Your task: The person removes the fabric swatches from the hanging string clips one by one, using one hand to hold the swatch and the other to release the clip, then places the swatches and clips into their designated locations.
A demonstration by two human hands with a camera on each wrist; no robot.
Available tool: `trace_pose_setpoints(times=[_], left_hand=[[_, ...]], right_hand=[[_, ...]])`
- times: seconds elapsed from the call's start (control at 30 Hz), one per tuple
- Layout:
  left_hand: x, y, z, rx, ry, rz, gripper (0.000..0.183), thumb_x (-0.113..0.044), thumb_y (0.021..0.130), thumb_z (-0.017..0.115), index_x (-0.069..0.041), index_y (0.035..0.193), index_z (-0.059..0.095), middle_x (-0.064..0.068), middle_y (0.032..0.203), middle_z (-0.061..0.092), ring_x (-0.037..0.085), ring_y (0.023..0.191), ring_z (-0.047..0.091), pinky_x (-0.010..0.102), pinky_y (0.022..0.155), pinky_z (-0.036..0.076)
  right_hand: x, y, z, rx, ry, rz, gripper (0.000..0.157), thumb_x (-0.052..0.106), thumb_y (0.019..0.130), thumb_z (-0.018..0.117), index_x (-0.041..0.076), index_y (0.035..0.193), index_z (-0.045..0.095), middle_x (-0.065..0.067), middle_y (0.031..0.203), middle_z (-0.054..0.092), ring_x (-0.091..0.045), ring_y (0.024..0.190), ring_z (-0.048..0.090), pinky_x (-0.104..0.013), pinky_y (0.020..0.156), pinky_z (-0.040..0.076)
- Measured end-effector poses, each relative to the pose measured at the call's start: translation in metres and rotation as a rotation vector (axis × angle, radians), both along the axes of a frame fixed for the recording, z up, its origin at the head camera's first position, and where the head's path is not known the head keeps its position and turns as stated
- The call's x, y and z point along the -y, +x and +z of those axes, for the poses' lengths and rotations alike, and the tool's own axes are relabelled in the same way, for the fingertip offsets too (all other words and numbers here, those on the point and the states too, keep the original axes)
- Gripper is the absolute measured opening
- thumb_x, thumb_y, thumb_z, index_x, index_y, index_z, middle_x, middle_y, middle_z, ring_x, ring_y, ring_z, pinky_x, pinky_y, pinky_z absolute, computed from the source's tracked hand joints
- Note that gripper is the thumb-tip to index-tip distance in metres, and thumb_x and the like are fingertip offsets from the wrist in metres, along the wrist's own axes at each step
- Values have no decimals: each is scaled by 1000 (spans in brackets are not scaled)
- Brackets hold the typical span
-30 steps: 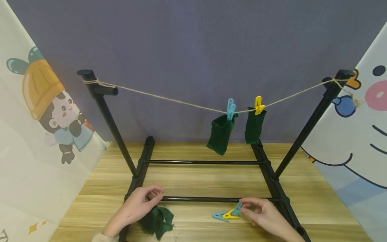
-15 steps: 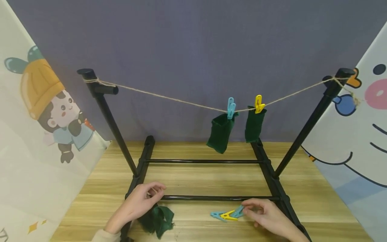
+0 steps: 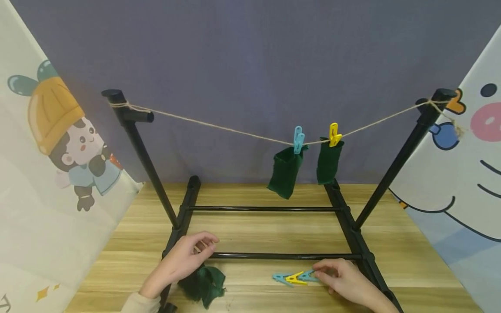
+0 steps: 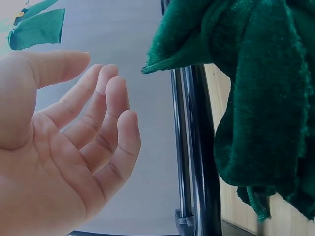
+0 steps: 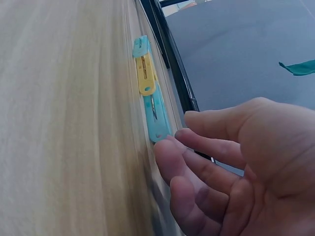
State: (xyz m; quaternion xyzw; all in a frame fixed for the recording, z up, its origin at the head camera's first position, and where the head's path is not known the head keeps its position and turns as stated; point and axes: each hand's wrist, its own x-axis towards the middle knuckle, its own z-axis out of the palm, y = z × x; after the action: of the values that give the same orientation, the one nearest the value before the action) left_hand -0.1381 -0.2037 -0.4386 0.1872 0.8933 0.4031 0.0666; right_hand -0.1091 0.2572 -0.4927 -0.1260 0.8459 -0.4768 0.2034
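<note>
My left hand (image 3: 187, 258), loosely curved with nothing in it, hovers by the near left of the black frame. A crumpled dark green cloth (image 3: 207, 284) lies just beside it on the table. At right, my right hand (image 3: 346, 280) has its fingertips close to the end of a blue clothespin (image 5: 158, 118); thumb and fingers stand apart. That clothespin lies in a row with a yellow clothespin (image 5: 146, 73) and another blue clothespin (image 5: 141, 46). Whether a fingertip touches the nearest one is hard to tell.
A twine line (image 3: 219, 127) spans two black posts. From it hang two green cloth pieces (image 3: 285, 174), one under a blue peg (image 3: 298, 140), one under a yellow peg (image 3: 334, 134). Black crossbars (image 3: 266, 256) run low over the wooden table (image 3: 250, 234).
The blue clothespin by my right hand, earlier tilted up at the fingertips, has come down flat in line with the others. My left hand has shifted slightly up and right.
</note>
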Motion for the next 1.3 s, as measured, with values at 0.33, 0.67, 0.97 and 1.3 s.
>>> trace_pose_setpoints(times=[0.33, 0.67, 0.97, 1.3], left_hand=[[-5, -4, 4, -16, 1, -7, 22, -33, 109, 63, -20, 123, 74, 3, 108, 76, 6, 96, 69, 25, 80, 56], [-10, -6, 8, -7, 0, -7, 20, -32, 109, 62, -23, 124, 73, 0, 110, 76, 8, 98, 68, 26, 80, 55], [-15, -8, 9, 5, 18, -17, 22, -33, 109, 62, -21, 124, 73, 2, 110, 75, 8, 98, 67, 25, 79, 54], [-19, -9, 9, 2, 32, -14, 21, -32, 109, 62, -21, 123, 73, 2, 110, 75, 7, 97, 67, 26, 81, 55]], right_hand=[[-1, -3, 11, -34, 36, 20, 35, 26, 104, 69, 1, 129, 73, -9, 112, 77, -14, 58, 64, -30, 55, 54], [-2, -12, 27, -54, 38, 35, 40, 32, 107, 65, 3, 133, 72, -10, 94, 77, -15, 58, 63, -29, 51, 50], [2, -18, 39, -126, 71, 43, 39, 34, 107, 65, 4, 131, 73, -12, 110, 79, -20, 61, 68, -29, 50, 49], [6, -24, 52, -174, 126, 36, 44, 37, 107, 65, 3, 132, 72, -4, 74, 74, -20, 59, 67, -29, 52, 48]])
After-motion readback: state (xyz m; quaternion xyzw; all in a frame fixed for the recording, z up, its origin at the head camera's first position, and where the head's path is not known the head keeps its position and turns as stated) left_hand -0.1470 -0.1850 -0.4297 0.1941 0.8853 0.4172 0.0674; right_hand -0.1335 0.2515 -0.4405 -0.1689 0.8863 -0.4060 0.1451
